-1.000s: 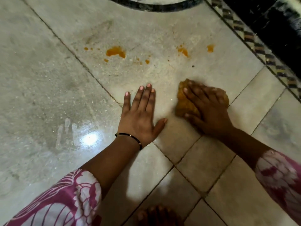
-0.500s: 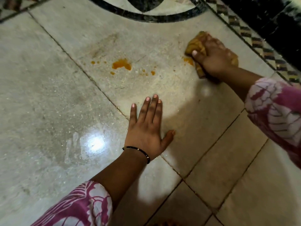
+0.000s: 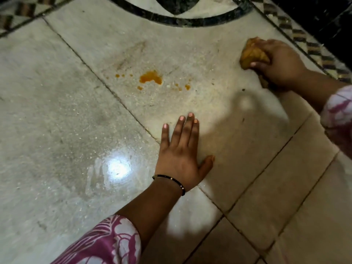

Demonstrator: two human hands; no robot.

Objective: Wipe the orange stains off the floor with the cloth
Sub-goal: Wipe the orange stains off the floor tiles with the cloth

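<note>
In the head view, the right hand point(image 3: 280, 63) at the upper right of the frame is closed around a bunched orange-brown cloth point(image 3: 252, 53), pressing it onto the pale floor point(image 3: 57, 111) just beside the checkered border strip point(image 3: 312, 48) that runs along the dark edge. The left hand point(image 3: 181, 155) lies flat at centre, fingers spread open, palm down across a tile seam, a thin black bracelet point(image 3: 171, 181) on its wrist. The orange stains point(image 3: 150, 78), one large blotch with small drops on both sides, sit at upper centre, well apart from the cloth, with bare tile between them. A bright glare point(image 3: 118, 167) shines lower left.
</note>
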